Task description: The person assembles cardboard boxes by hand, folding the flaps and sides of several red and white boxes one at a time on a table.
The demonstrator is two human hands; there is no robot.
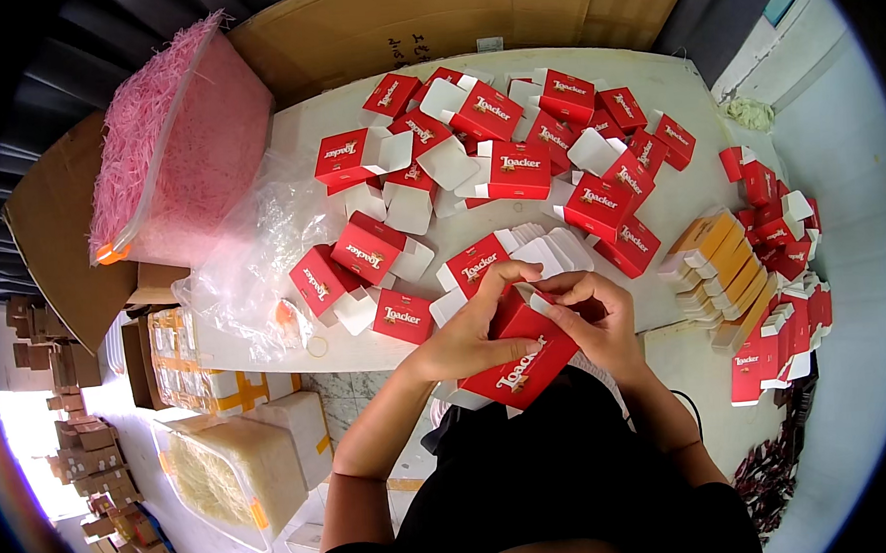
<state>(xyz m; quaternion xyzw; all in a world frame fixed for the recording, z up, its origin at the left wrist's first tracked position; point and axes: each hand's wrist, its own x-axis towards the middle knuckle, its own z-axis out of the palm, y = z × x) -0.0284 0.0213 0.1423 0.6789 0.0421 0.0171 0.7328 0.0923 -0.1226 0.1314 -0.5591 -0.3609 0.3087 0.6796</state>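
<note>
Shirt [573,470] (black) — red box [528,365] between hands [469,333] [606,326]

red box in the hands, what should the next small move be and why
Perhaps the right hand should press the far end of the box into shape: its thumb is at that end, while the left hand steadies the side.

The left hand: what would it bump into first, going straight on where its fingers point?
Leaving aside the red box it holds, the left hand would probably meet the right hand first, though depth is unclear.
</note>
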